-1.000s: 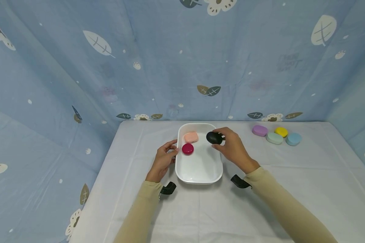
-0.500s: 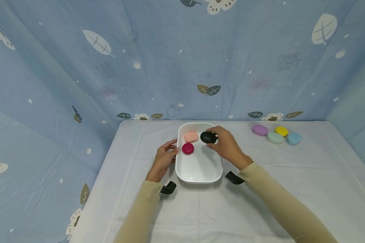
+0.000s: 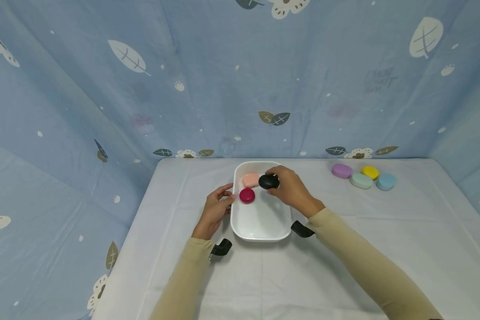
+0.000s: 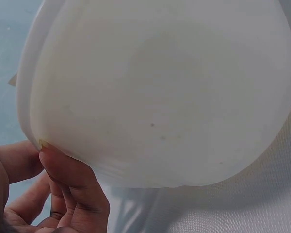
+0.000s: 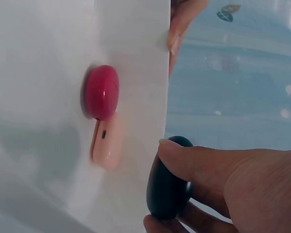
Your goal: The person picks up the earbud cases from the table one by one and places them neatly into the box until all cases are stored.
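The right hand point(image 3: 291, 186) pinches a black oval object point(image 3: 268, 181) between its fingers point(image 5: 184, 160) above the white tray point(image 3: 260, 224), which the left hand point(image 3: 214, 211) also pinches.

You face a blue curtain point(image 3: 220, 80) that hangs in soft folds ahead and to both sides, printed with leaves point(image 3: 128, 56), white flowers point(image 3: 359, 154) and paw prints point(image 3: 448, 70). In front of you, the table point(image 3: 408, 231) is covered in white, with faint creases point(image 3: 262, 280) across it and its far edge just by the curtain. The light is soft.
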Action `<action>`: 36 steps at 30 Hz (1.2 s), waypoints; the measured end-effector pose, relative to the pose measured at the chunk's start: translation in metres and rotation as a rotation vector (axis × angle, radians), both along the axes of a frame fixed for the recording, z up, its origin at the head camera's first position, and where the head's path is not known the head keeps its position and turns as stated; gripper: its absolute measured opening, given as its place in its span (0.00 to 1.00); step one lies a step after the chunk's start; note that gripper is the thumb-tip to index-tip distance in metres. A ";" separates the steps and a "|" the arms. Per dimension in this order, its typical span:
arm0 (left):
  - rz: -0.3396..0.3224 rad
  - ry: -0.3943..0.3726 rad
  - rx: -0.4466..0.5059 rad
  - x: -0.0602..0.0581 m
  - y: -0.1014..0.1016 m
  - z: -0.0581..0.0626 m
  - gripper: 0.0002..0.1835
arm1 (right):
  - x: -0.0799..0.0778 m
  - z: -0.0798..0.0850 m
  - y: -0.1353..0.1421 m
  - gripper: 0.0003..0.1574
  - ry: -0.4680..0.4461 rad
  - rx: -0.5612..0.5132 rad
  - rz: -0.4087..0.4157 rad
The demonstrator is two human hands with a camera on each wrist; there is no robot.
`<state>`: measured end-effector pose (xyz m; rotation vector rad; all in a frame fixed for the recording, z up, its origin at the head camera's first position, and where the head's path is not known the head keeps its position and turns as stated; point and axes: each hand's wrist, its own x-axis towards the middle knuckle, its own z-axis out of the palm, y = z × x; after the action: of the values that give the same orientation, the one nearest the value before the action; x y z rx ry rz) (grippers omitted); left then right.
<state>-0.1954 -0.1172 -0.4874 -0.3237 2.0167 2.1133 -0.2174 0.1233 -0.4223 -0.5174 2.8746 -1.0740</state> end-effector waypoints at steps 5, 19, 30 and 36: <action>-0.002 0.003 0.007 0.001 0.000 0.000 0.24 | -0.004 -0.001 -0.003 0.33 -0.020 0.028 0.013; -0.007 0.018 0.014 0.001 -0.001 -0.001 0.24 | -0.015 -0.004 -0.013 0.31 -0.094 0.083 0.046; -0.004 0.015 0.010 0.001 0.000 0.000 0.24 | -0.018 -0.009 -0.017 0.30 -0.092 0.118 0.089; 0.000 0.008 0.010 0.000 0.000 0.000 0.24 | -0.019 -0.011 -0.018 0.29 -0.092 0.128 0.097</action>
<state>-0.1950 -0.1173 -0.4878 -0.3146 2.0104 2.1274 -0.2366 0.1056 -0.4328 -0.5771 2.7831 -0.8696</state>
